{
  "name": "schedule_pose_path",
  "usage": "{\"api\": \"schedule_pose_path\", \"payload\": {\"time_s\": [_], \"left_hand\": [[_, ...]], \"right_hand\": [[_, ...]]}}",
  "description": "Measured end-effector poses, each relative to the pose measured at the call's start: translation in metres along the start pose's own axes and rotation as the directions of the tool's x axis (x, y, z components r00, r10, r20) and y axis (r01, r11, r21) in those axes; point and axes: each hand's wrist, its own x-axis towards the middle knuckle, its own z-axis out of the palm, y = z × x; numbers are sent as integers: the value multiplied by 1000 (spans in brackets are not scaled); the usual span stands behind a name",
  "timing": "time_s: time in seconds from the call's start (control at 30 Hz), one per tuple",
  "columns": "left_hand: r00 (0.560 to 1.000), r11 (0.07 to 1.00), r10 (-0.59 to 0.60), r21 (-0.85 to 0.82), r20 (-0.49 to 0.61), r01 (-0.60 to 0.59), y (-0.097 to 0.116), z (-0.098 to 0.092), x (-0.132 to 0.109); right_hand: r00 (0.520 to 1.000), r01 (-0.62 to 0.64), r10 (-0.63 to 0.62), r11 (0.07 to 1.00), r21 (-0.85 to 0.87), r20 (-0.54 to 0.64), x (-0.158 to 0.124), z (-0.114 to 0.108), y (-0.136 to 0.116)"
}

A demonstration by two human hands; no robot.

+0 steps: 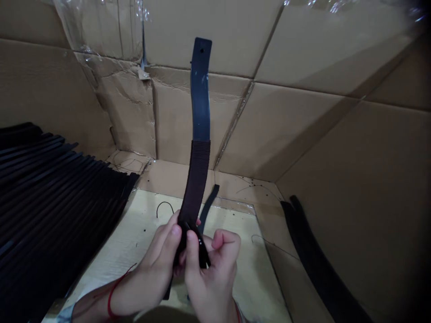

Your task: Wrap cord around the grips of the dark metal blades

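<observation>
A long, slightly curved dark blue-black strap (201, 103) stands up in front of me, with a small hole near its top end. Its middle is covered by a dark brown ribbed sleeve (196, 184). My left hand (160, 255) is closed around the strap just below the ribbed part, thumb on the front. Beside it, my right hand (213, 269) pinches a small black piece (202, 251) with pale dots against the strap. Whether this piece is a loose end or a separate tool I cannot tell. The strap's lower end is partly hidden by my hands.
Many dark straps (57, 197) lie stacked at the left. Another strap (210, 204) lies behind my hands on a pale board (251, 251). More dark strips (313, 251) lean along the right. Cardboard walls (313, 134) enclose the space, with thread scraps on the floor.
</observation>
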Motion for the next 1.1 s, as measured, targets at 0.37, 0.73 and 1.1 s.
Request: {"api": "schedule_pose_path", "payload": {"time_s": [0.37,0.73,1.1], "left_hand": [[997,997,-55,44,-61,58,4,1,-6],[997,999,28,19,-77,-26,7,0,4],[999,999,-37,11,-39,37,3,8,3]], "right_hand": [[999,-17,16,1000,-14,-48,1,-1,-4],[985,85,-79,996,-34,151,1,-4,-6],[1000,-7,10,994,113,-20,2,5,0]]}}
